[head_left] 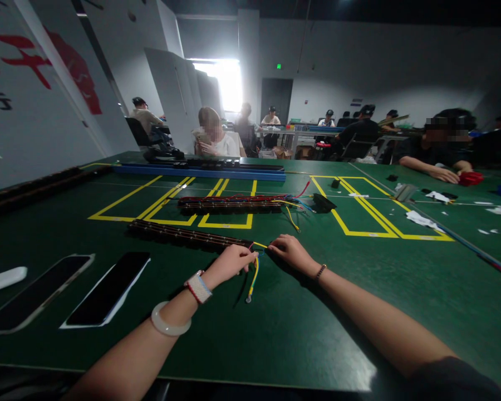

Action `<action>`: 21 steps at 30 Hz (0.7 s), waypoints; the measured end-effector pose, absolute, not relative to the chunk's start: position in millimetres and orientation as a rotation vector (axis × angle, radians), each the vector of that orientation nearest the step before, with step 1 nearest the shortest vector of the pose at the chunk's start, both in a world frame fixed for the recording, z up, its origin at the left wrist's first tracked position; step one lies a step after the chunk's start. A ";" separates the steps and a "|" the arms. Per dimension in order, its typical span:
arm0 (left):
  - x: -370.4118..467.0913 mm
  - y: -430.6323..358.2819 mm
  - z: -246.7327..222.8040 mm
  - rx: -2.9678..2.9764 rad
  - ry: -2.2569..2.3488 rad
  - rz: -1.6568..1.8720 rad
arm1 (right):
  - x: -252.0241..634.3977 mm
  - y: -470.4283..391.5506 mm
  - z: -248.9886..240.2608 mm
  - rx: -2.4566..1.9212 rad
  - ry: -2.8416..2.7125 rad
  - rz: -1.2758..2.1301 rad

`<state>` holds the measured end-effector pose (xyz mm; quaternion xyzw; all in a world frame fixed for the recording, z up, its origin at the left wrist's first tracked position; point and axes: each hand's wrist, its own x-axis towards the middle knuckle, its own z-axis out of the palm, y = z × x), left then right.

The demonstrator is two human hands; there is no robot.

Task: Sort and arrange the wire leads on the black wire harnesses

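Note:
A long black strip (pixel 179 234) with copper-coloured lines along it lies slantwise on the green table. At its right end my left hand (pixel 232 262) is closed on thin wires. From under those fingers hangs a yellow-green wire (pixel 254 278) with a round metal lug at its tip. Just to the right, the fingertips of my right hand (pixel 293 253) pinch the end of a yellow wire (pixel 259 245) that runs out from the strip. Blue and red wires show in small part between the hands. The fingers cover the exact grip points.
Beyond lies a second black strip (pixel 234 206) with coloured wires fanning out near a black piece (pixel 323 203). Yellow tape outlines (pixel 250 211) mark the table. Two phones (pixel 108 289) lie at left; a blue rail (pixel 200 172) is behind. Co-workers sit further back.

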<state>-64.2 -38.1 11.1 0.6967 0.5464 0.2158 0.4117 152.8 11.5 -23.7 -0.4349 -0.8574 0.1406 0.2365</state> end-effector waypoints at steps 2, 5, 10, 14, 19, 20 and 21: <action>-61.7 -39.9 7.7 1.761 1.339 0.542 | 153.2 11.8 -23.4 -1.199 -2.349 0.397; -59.7 -42.4 2.8 1.833 1.347 0.549 | 153.0 10.9 -21.6 -1.203 -2.348 0.420; -57.9 -46.0 2.3 1.886 1.425 0.473 | 147.3 5.8 -16.0 -1.224 -2.356 0.495; -55.9 -48.3 3.5 1.793 1.471 0.423 | 141.2 1.5 -12.7 -1.273 -2.415 0.544; -54.5 -48.5 4.6 1.659 1.300 0.401 | 139.0 -4.1 -6.3 -1.280 -2.536 0.597; -54.2 -48.5 5.2 1.624 1.263 0.398 | 138.9 -4.9 -5.2 -1.289 -2.552 0.581; -53.9 -48.5 5.7 1.580 1.231 0.396 | 138.8 -5.6 -4.4 -1.302 -2.553 0.573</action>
